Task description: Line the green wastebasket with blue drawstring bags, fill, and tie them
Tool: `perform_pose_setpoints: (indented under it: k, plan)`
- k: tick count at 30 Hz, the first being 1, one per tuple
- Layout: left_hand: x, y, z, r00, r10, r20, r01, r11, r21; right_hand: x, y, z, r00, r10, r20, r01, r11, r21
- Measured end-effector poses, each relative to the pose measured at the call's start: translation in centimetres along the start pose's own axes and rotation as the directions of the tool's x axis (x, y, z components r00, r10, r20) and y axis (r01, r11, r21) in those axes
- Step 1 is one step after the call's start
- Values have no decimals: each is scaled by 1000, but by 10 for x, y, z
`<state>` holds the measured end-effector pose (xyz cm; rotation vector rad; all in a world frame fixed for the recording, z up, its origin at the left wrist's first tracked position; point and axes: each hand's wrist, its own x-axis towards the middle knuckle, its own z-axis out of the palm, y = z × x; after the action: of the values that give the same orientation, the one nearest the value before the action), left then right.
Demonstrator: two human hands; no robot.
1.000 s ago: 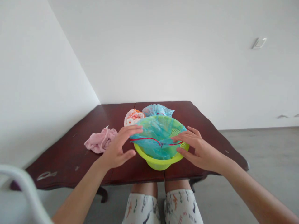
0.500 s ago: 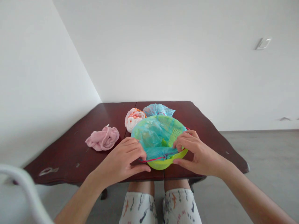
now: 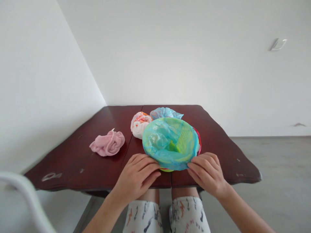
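Observation:
A lime-green plastic colander [image 3: 183, 137] stands near the front edge of a dark wooden table [image 3: 213, 142]. A thin blue plastic bag [image 3: 165, 145] lines it and is folded down over its rim. My left hand [image 3: 137, 176] rests at the front left of the bowl, fingers curled against the bag's edge. My right hand [image 3: 206, 173] is at the front right, fingers curled on the bag under the rim. A red drawstring [image 3: 198, 142] shows at the bowl's right side.
Behind the colander lie a white bag with orange print [image 3: 139, 123] and another blue bag [image 3: 165, 112]. A crumpled pink cloth [image 3: 108, 144] sits left on the table. A white curved rail [image 3: 26, 197] is at the lower left. White walls stand behind and left.
Both hands moved from the sides of the bowl down to its front edge, pulling the blue bag over the rim. The red drawstring went from across the top to below the rim.

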<state>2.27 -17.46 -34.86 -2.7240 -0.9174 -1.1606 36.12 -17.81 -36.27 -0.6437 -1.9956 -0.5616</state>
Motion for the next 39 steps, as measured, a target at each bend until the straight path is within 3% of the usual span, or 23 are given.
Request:
perform_pose_setpoints:
  k: [6,9,11,13,15,17,20,22,28,31,33,35,36,39]
  plan:
    - [5,-2,-10,997,-74,14,75,993,-87,-22,3,11,990,119,74,-119,993,1]
    - [17,-6,-18,996,-82,-26,80,994,-70,-24,5,12,966,203,157,-223,967,123]
    - [26,-13,-22,998,-70,1,70,998,-7,-25,6,12,938,298,176,-334,911,243]
    - [35,-21,-25,995,-63,74,61,998,22,-26,8,12,902,420,98,-429,848,311]
    - [40,-30,-27,987,-65,146,64,998,14,-23,13,10,867,499,-15,-476,835,275]
    - [43,-37,-27,980,-75,184,76,997,2,-18,23,7,863,504,-45,-491,855,165]
    - [42,-45,-26,978,-91,189,93,996,-1,-11,39,2,885,461,67,-463,885,34]
    - [38,-48,-25,978,-102,184,105,995,-4,-12,48,-1,885,454,102,-459,888,24]
    - [33,-54,-29,979,-158,131,158,987,6,-24,50,0,837,546,42,-547,836,41]
    - [50,-53,-34,984,-153,97,149,988,48,-28,47,3,808,579,104,-587,807,67]
    - [72,-53,-34,981,-97,168,89,994,59,-35,46,8,773,626,103,-634,769,85]
    - [98,-54,-30,938,-40,344,32,999,27,-49,45,14,722,687,80,-691,716,96]
    - [112,-55,-26,890,-31,454,32,999,5,-58,45,18,693,717,80,-721,685,101]
    - [153,-61,-10,672,-31,740,109,992,-57,-91,46,28,582,796,164,-813,572,107]
